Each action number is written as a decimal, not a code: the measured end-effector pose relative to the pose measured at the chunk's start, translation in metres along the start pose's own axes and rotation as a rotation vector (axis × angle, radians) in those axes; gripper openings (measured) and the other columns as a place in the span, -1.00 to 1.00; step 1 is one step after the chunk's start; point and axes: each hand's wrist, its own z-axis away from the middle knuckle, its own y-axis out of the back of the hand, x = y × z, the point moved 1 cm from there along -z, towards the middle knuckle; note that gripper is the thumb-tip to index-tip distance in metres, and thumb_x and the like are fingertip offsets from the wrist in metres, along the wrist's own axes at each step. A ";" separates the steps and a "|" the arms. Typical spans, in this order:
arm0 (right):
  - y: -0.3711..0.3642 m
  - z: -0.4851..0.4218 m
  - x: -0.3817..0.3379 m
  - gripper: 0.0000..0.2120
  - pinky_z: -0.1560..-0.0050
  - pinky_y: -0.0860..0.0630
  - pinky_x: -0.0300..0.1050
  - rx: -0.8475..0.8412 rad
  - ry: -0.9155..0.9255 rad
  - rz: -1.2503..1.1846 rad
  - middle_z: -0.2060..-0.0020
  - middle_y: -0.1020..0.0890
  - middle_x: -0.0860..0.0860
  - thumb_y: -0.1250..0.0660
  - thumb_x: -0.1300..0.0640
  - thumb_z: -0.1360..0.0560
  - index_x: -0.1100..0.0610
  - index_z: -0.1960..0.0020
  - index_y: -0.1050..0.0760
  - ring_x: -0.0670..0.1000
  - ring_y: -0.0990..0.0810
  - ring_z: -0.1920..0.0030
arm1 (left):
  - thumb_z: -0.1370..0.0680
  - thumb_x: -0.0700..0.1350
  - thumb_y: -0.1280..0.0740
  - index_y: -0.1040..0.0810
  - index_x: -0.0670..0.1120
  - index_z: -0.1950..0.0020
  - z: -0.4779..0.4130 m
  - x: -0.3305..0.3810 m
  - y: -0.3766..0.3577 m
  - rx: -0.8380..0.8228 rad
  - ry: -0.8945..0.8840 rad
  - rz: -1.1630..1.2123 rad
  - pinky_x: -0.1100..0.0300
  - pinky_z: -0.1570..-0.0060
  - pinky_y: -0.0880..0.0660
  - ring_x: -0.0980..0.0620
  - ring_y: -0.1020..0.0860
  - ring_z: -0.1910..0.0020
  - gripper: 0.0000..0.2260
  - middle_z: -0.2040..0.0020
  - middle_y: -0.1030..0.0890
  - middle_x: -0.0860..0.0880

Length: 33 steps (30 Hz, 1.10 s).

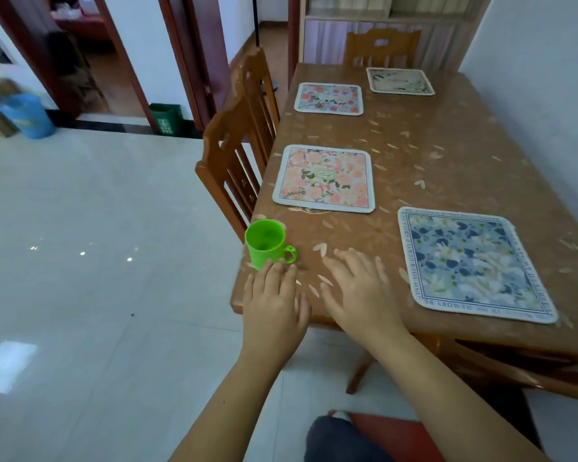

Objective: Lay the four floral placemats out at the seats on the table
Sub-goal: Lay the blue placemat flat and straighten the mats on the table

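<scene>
Four floral placemats lie flat on the brown table (431, 181). A blue-and-white one (471, 261) sits at the near end. A peach one (326, 178) lies along the left side. Farther back is a pink one (329, 98), and a pale cream one (399, 81) rests at the far end. My left hand (274, 301) hovers over the near left corner, fingers straight, just behind a green cup (267, 243). My right hand (357, 291) is spread flat over the table beside it. Neither hand holds anything.
Wooden chairs stand along the table's left side (237, 155) and at its far end (381, 46). A wall borders the table on the right. A blue bin (27, 115) and a green bin (166, 118) stand on the tiled floor at the left.
</scene>
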 end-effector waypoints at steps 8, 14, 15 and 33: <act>-0.019 -0.040 -0.005 -0.67 -0.25 -0.28 0.30 0.025 -0.041 0.016 -0.14 -0.56 0.15 -0.37 0.13 -0.39 0.15 -0.15 -0.51 0.17 -0.46 -0.23 | -0.34 -0.22 -0.42 -0.58 -0.24 -0.08 -0.037 -0.025 -0.007 -0.012 -0.029 0.018 -0.18 -0.09 -0.45 -0.24 -0.54 -0.12 -0.68 -0.09 -0.60 -0.25; -0.025 -0.066 0.014 -0.63 -0.28 -0.24 0.28 0.048 -0.078 0.024 -0.16 -0.54 0.13 -0.34 0.11 -0.42 0.14 -0.22 -0.48 0.16 -0.42 -0.27 | -0.38 -0.19 -0.42 -0.55 -0.25 -0.12 -0.071 -0.027 -0.027 -0.063 -0.062 0.038 -0.22 -0.12 -0.44 -0.25 -0.51 -0.16 -0.66 -0.13 -0.58 -0.26; -0.023 -0.068 0.018 -0.63 -0.27 -0.27 0.29 0.069 -0.083 0.031 -0.15 -0.55 0.14 -0.35 0.12 -0.42 0.15 -0.21 -0.49 0.17 -0.44 -0.25 | -0.38 -0.19 -0.41 -0.55 -0.25 -0.13 -0.074 -0.025 -0.030 -0.067 -0.074 0.043 -0.22 -0.13 -0.44 -0.25 -0.50 -0.17 -0.66 -0.13 -0.58 -0.26; 0.043 0.005 0.182 -0.67 -0.09 -0.41 0.33 0.042 -0.210 0.237 -0.02 -0.60 0.25 -0.42 0.16 -0.36 0.27 -0.08 -0.54 0.25 -0.57 -0.06 | -0.28 -0.16 -0.49 -0.59 -0.22 -0.06 -0.062 0.102 -0.128 -0.232 -0.347 0.103 -0.20 -0.04 -0.48 -0.17 -0.56 -0.11 -0.63 -0.06 -0.62 -0.20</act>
